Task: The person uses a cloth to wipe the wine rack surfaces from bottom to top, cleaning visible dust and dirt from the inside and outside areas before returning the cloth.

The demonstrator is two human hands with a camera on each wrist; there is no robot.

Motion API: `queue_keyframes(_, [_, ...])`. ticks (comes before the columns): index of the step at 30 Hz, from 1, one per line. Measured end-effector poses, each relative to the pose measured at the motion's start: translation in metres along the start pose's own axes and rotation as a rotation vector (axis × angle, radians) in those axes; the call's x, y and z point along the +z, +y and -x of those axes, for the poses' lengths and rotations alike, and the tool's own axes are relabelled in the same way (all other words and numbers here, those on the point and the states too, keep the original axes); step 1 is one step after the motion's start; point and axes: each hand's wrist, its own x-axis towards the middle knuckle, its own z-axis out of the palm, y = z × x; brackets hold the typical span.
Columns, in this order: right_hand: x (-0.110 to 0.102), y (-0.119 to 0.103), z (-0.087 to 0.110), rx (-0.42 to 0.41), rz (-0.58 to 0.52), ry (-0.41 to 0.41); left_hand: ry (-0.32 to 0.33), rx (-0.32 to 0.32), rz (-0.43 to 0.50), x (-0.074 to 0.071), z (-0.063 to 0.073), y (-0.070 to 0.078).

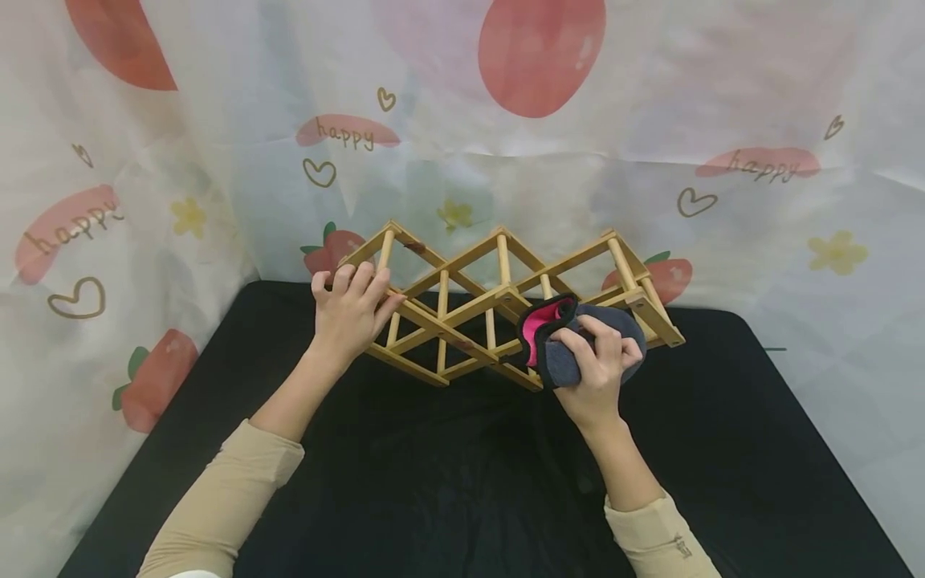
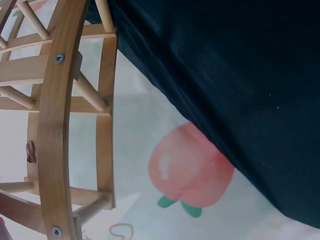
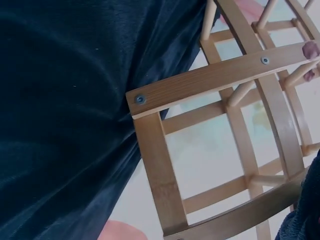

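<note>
A folding wooden lattice rack [image 1: 439,325] of crossed slats and round dowels stands near the back of the black-covered table. At its left end, my left hand [image 1: 350,309] grips the frame, fingers bent over the top and thumb lying along a slat. My right hand [image 1: 598,365] holds a soft navy fabric piece [image 1: 623,323] with black edging and a pink lining against the rack's right half. In the right wrist view only a corner of this navy fabric [image 3: 305,212] shows beside the slats. Slats and screws of the rack [image 2: 55,130] fill the left wrist view's left side.
Black cloth [image 1: 441,474] covers the table. A pale printed curtain [image 1: 614,128] with fruit, hearts and lettering hangs right behind the rack and along both sides. The table's back edge runs just beneath the rack.
</note>
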Motion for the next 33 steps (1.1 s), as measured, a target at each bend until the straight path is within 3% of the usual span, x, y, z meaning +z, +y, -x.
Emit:
queue_keyframes(6, [0.006, -0.004, -0.005, -0.016, -0.007, -0.053, 0.082, 0.012, 0.041, 0.008, 0.005, 0.001])
queue_keyframes(12, [0.015, -0.007, -0.003, -0.013, 0.033, -0.175, 0.125, 0.018, 0.087, 0.015, 0.007, 0.001])
queue_keyframes(17, [0.020, -0.005, 0.000, 0.041, 0.102, -0.282, 0.185, 0.039, 0.153, 0.021, 0.008, 0.000])
queue_keyframes(24, [0.017, -0.005, -0.002, 0.081, 0.186, -0.398, 0.283, 0.095, 0.168, 0.031, 0.007, -0.004])
queue_keyframes(28, [0.019, -0.003, -0.001, 0.047, 0.222, -0.384, 0.297, 0.102, 0.180, 0.032, 0.007, -0.005])
queue_keyframes(33, [0.027, 0.001, 0.000, -0.032, 0.238, -0.256, 0.300, 0.100, 0.186, 0.032, 0.007, -0.006])
